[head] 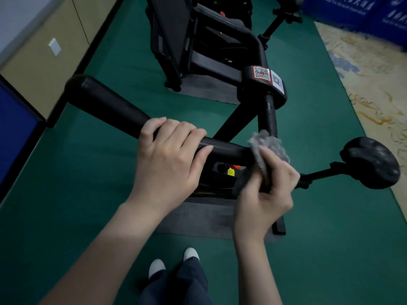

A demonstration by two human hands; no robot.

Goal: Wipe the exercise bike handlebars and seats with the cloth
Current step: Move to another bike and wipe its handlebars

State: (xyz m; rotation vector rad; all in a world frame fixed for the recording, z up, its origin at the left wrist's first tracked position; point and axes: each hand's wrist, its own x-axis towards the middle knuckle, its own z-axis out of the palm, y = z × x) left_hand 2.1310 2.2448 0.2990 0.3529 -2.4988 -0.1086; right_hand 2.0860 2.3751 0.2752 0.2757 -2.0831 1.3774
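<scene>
A black exercise bike stands in front of me on a grey mat. Its padded handlebar runs from upper left toward the centre. My left hand grips the handlebar from above, fingers curled over it. My right hand holds a grey cloth, bunched round the bar where the handlebar meets the upright stem. The round black seat sits to the right on its post, apart from both hands.
A second black machine stands behind on another mat. Beige cabinets line the left wall. Green floor lies around; a patterned carpet lies at right. My shoes are at the bottom.
</scene>
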